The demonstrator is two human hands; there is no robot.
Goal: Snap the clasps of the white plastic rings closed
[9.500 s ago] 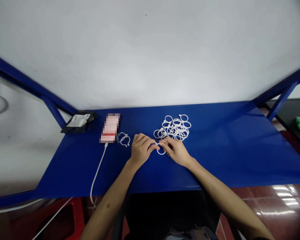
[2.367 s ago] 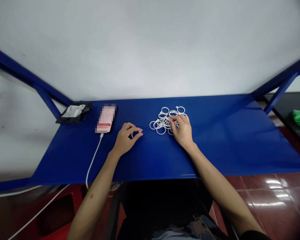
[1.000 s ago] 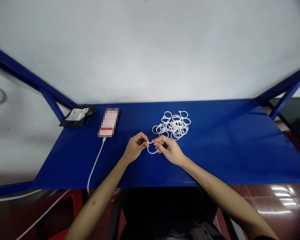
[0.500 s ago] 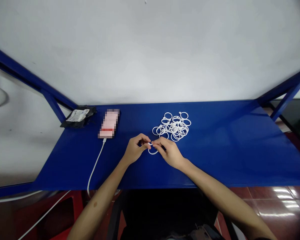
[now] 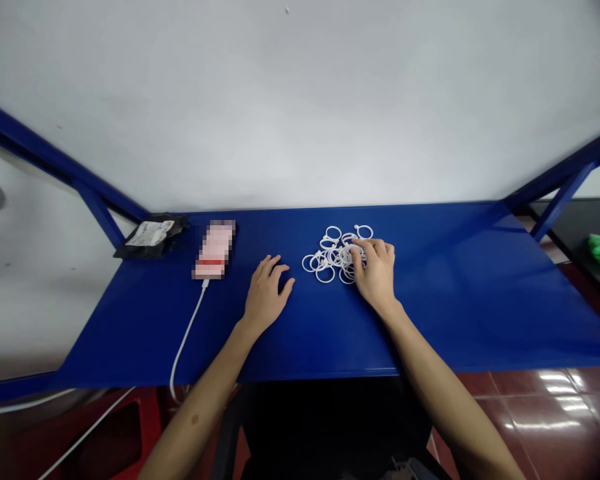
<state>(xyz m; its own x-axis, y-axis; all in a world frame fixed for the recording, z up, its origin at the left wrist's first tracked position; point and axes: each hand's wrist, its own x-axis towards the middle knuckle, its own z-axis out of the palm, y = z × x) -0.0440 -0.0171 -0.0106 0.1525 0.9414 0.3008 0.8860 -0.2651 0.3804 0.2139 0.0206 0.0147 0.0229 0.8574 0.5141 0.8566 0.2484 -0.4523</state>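
A loose pile of thin white plastic rings (image 5: 325, 274), with small round knobs on some of them, lies mid-table. My right hand (image 5: 375, 270) covers the pile's right side, thumb and index finger closed on a white ring among the others. Part of that ring and the rings beneath are hidden by the hand. To the left of the pile, my left hand (image 5: 266, 291) rests on the blue table (image 5: 460, 287) with fingers spread and nothing in them.
A phone (image 5: 215, 250) with a blurred screen lies at the left, a white cable (image 5: 186, 337) running from it over the front edge. A black plastic package (image 5: 151, 237) with a white label sits in the back left corner. Blue frame bars rise at both sides.
Both hands held one ring together in front of the pile. They have parted: my left hand moved left and opened, while my right hand went right and forward onto the pile.
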